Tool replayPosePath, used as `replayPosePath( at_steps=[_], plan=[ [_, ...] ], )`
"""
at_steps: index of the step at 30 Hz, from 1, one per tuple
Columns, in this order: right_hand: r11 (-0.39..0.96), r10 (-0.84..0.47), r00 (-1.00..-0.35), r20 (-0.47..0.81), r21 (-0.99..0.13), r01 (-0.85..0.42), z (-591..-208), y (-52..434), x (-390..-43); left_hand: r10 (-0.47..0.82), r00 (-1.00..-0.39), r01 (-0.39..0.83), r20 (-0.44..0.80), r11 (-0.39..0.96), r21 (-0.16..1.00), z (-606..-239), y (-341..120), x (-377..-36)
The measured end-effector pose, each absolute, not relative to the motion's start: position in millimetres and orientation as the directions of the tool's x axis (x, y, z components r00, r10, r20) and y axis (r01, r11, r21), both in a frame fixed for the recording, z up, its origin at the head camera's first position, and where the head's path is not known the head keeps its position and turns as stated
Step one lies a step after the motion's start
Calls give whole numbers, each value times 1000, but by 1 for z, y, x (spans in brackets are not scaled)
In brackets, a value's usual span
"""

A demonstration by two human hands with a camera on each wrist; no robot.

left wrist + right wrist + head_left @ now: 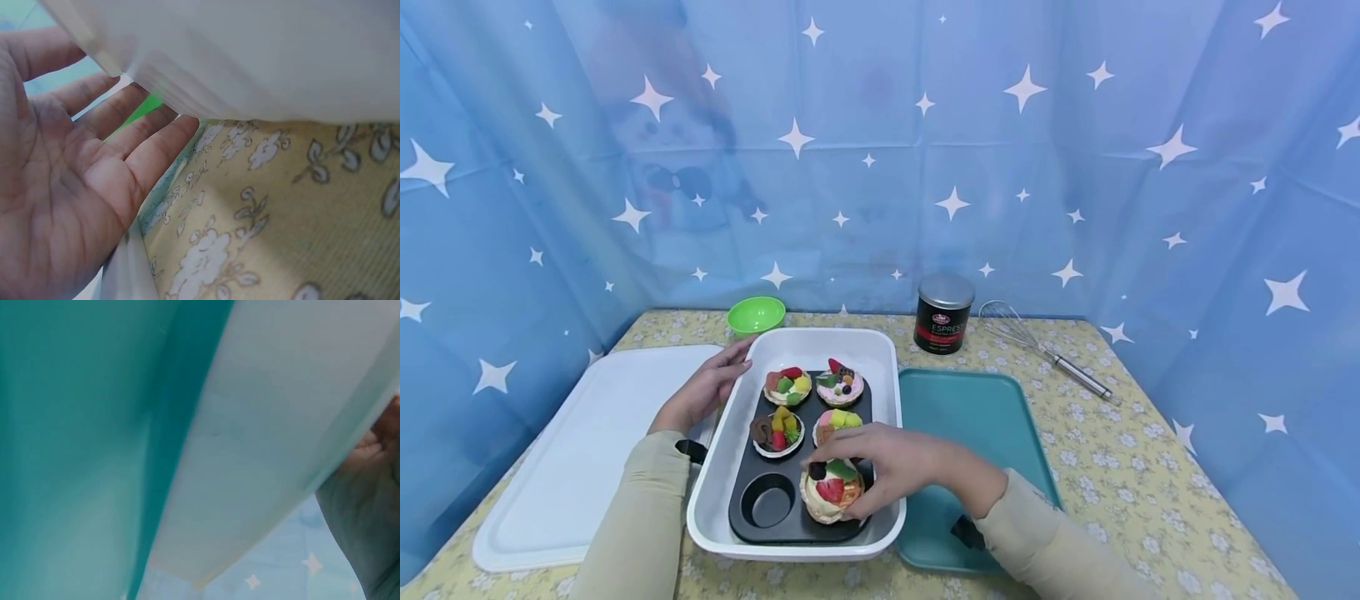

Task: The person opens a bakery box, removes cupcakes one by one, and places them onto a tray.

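Fruit tart [831,493]: round, with no long axis; it is at the near right cup of the muffin tin [790,532], though whether it is fully seated I cannot tell.
Right hand [895,458]: thumb and fingers curve round this tart, holding it from the right; this is the nearer hand.
Left hand [715,383]: fingers extended and spread, touching the outer left side of the white tub [797,552]; from here the tart lies to the right and closer to the viewer.
Muffin tin: inside the tub, long axis running away from the viewer.
Bare cup [767,502]: just left of the held tart, in the near row.
Four other tarts [787,385]: in the two farther rows.
Beside the tub: a flat white panel [587,450] left, a teal tray [955,400] right, on the flowered table [1150,483].
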State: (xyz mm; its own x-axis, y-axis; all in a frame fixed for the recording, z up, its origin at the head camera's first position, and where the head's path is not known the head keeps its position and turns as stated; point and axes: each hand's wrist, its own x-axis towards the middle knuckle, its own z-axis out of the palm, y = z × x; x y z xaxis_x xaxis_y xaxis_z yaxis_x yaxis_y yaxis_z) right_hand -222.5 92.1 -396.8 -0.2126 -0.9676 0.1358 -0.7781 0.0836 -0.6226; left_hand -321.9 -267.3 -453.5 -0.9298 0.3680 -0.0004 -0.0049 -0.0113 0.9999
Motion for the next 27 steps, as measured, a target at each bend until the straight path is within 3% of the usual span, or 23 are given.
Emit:
replayPosePath(
  at_steps=[10,19,27],
  plan=[
    [176,-914,-375,155,-681,-711,-372,110,-230,393,-920,6,16,-26,1000,-454,-270,-320],
    [213,-842,-455,290,-598,-773,-356,139,-246,371,-929,-19,-14,-10,1000,-454,-269,-321],
    [342,-730,-601,327,-586,-734,-354,168,-268,354,-935,-41,-37,-5,999,-452,-267,-321]
  ],
)
